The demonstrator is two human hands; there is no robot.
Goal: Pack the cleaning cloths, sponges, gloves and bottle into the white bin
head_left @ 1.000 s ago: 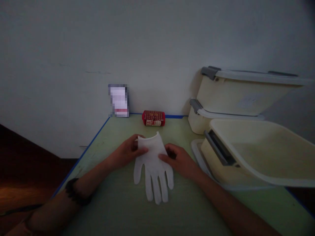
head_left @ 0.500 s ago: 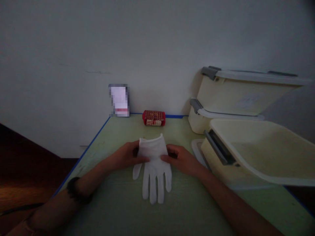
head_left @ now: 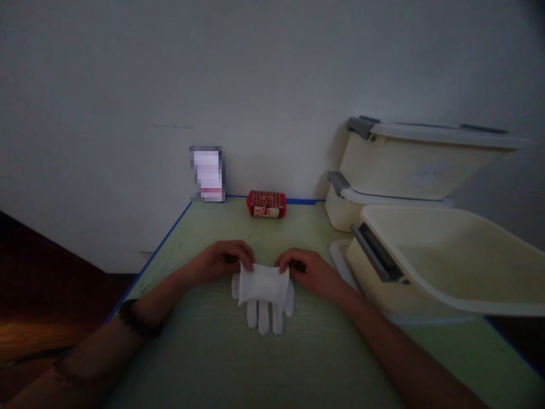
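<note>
A white glove [head_left: 263,291] lies on the pale green table [head_left: 221,358], fingers pointing toward me. Its cuff half is folded down over the palm, so only the fingertips stick out below the fold. My left hand [head_left: 219,262] pinches the folded edge at its upper left corner. My right hand [head_left: 307,272] pinches the upper right corner of the same fold. Both hands rest low on the table, one on each side of the glove.
A small red packet [head_left: 266,204] lies at the back edge by the wall, next to a blurred card [head_left: 207,173]. Cream plastic bins with grey latches [head_left: 409,165] are stacked at the right; an open cream bin [head_left: 447,261] juts over the table's right side.
Both hands have drawn the glove's cuff toward me and folded it down over the palm. The glove, flat and full length before, now shows only its fingertips.
</note>
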